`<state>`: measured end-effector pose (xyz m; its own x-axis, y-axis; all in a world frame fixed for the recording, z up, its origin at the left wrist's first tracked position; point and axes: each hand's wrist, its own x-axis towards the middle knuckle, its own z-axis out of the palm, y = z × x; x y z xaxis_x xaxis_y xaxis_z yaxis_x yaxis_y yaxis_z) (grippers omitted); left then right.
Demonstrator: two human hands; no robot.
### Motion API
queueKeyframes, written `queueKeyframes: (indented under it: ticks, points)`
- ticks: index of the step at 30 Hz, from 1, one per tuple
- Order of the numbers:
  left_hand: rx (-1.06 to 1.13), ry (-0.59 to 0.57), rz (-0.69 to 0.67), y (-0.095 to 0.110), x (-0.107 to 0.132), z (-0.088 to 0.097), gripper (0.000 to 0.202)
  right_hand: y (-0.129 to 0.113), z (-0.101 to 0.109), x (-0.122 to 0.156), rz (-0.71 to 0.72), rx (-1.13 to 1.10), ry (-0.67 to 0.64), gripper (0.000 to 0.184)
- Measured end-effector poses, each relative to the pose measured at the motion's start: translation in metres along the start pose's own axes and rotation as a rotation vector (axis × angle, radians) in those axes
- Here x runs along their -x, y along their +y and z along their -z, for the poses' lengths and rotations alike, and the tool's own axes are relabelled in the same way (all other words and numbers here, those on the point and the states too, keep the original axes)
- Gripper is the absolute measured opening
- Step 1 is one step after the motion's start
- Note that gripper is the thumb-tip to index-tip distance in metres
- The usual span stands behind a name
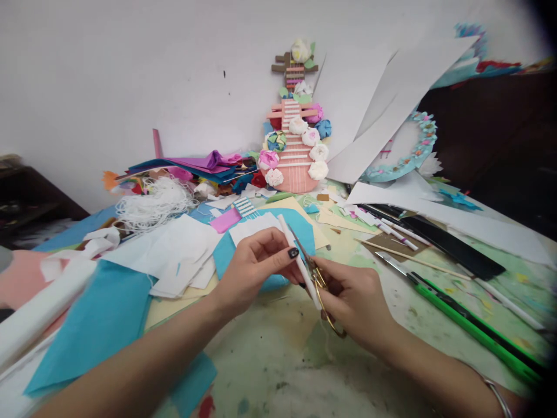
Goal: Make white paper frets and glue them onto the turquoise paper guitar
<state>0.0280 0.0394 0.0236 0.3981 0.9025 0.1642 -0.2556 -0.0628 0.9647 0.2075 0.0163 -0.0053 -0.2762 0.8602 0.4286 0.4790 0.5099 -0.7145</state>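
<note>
My left hand (261, 260) is closed, pinching a thin white paper roll (301, 268) between thumb and fingers. The roll is tilted, its top end leaning left and its lower end down to the right. Fingers of my right hand (354, 296) are wrapped round gold-handled scissors (321, 284), whose blades lie close along the roll's right side and point up and away. Whether the blades touch the roll I cannot tell. Under and behind my left hand lies turquoise paper (300, 223) with white sheets on it.
Against the wall stands a pink guitar-shaped craft (296, 154) with paper flowers. White string (154, 202) and cut white papers (174, 249) lie left. At right are a green utility knife (472, 328), a wooden stick (413, 257) and a black strip (452, 244).
</note>
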Motion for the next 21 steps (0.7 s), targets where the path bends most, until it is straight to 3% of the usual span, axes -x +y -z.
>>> queueKeyframes:
  ticks: [4, 8, 10, 14, 18, 21]
  points:
    - [-0.055, 0.079, -0.025, 0.0, -0.002, 0.002, 0.014, 0.005, -0.002, -0.001, -0.161, -0.105, 0.084, 0.018]
    - [-0.116, 0.177, -0.086, 0.0, -0.005, 0.004, 0.015, 0.003, 0.001, -0.006, -0.327, -0.345, 0.128, 0.028]
    - [-0.158, 0.23, -0.121, -0.001, -0.006, 0.005, 0.019, 0.0, 0.003, -0.008, -0.393, -0.469, 0.127, 0.031]
    - [-0.284, 0.299, -0.215, -0.002, -0.006, 0.004, 0.009, -0.005, 0.005, -0.01, -0.491, -0.647, 0.051, 0.037]
    - [-0.414, 0.228, -0.345, -0.004, -0.001, -0.001, 0.005, -0.004, 0.003, -0.01, -0.532, -0.809, -0.041, 0.039]
    - [-0.591, 0.128, -0.43, -0.008, 0.004, -0.006, 0.006, -0.001, 0.001, -0.011, -0.543, -0.929, 0.016, 0.039]
